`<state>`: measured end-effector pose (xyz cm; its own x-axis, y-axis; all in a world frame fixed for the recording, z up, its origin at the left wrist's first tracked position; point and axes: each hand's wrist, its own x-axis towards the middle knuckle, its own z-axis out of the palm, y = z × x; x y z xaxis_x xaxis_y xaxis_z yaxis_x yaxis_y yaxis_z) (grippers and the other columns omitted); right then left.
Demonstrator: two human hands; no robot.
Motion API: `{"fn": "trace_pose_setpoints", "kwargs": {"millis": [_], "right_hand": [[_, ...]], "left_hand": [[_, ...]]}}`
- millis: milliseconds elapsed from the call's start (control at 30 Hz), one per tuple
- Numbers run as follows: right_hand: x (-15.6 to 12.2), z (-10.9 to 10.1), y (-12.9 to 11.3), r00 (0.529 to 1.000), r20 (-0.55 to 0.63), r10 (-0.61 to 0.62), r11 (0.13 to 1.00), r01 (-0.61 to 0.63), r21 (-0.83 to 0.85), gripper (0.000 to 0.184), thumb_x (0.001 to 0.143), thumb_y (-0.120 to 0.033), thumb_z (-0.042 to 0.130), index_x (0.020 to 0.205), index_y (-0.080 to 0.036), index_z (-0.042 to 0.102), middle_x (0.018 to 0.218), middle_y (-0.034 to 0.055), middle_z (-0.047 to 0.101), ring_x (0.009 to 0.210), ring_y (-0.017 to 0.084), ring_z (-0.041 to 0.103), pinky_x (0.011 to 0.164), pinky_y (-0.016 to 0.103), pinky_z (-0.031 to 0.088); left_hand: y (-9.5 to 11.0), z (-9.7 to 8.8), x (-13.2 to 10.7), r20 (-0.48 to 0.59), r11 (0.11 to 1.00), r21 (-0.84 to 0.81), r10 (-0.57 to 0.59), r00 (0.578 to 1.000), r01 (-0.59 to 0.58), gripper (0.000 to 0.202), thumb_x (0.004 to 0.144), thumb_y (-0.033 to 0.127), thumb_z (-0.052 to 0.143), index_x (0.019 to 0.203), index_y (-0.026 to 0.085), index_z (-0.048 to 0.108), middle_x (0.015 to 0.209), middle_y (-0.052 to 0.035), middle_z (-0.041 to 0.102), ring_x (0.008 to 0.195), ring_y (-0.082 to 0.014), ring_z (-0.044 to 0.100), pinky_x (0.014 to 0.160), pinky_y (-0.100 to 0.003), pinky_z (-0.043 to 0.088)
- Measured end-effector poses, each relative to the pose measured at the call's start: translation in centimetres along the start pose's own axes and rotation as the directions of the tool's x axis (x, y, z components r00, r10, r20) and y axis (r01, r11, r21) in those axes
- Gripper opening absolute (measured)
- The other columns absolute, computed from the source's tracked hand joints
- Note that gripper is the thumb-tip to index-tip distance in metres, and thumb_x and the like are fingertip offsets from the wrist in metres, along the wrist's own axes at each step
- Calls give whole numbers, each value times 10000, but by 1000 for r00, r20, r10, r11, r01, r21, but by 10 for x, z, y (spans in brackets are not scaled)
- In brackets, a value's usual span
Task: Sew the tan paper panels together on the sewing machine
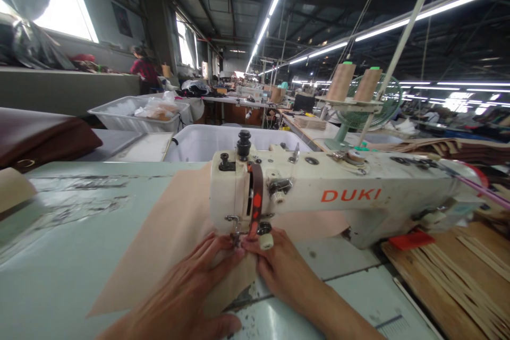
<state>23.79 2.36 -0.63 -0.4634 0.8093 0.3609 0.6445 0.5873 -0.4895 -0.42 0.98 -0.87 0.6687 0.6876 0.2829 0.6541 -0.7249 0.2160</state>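
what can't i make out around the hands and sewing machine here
All in the head view:
Needle tip and stitches: obscured where the left hand and right hand meet.
Middle of the tan sheet: covered by the left hand and sewing machine.
Bottom of the white bin: blocked by the sewing machine.
Right forearm: cut off by the lower edge.
Background person's work: too small, blurred.

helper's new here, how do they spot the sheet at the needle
Find the white DUKI sewing machine. Under its left end, a pale sheet spreads on the green tabletop. Unlike the tan piece far left, it has the left hand on it.
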Motion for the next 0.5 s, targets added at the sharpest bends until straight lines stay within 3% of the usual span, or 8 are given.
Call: {"fn": "trace_pose_setpoints", "kwargs": {"millis": [300,500], "right_hand": [[1,0,1,999,8,-36,999,36,-6,421,836,-37,509,1122,-276,705,1037,16,685,1097,181,560,1039,326,361],[-2,-1,0,999,17,-49,997,50,-67,441,840,-51,516,1192,-260,678,1056,33,691,1120,186,567,1045,335,371]], "left_hand": [[0,1,3,0,999,-41,28,1000,-28,797,825,653,671,1505,358,376,1515,-73,414,1356,-382,422,1105,-574,393],[-3,3,2,0,999,-31,22,1000,-22,838,810,662,678,1516,342,361,1531,-97,388,1347,-402,427,1071,-569,438]]}}
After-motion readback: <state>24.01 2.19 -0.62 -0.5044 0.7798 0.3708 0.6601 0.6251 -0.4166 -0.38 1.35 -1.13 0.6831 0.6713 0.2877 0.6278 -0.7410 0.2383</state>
